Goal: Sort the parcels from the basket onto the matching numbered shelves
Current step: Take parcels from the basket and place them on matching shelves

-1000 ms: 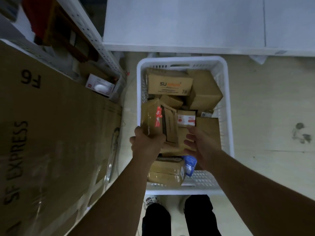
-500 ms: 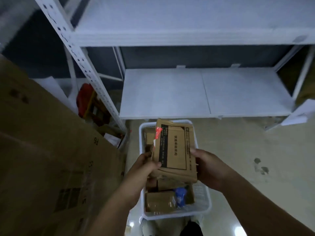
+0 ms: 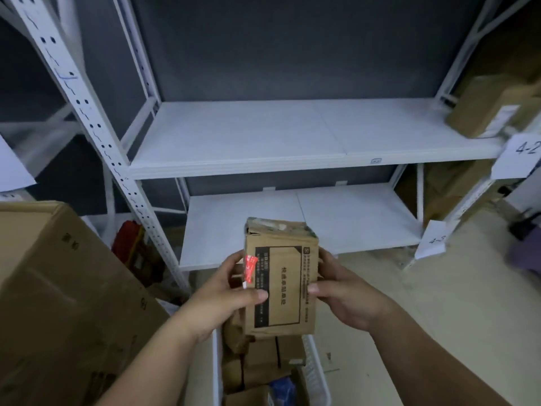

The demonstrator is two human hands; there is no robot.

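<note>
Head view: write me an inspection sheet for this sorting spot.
Surface: two white shelves, bare where visible.
Job's things: cardboard parcel held upright above the white basket, which holds more parcels.
Clutter: large carton at left; brown box on the right rack.
Grippers: left hand and right hand both grip the parcel by its sides.
Cables: nothing seen.
Surroundings: paper tag reading 4-2; beige floor.
</note>
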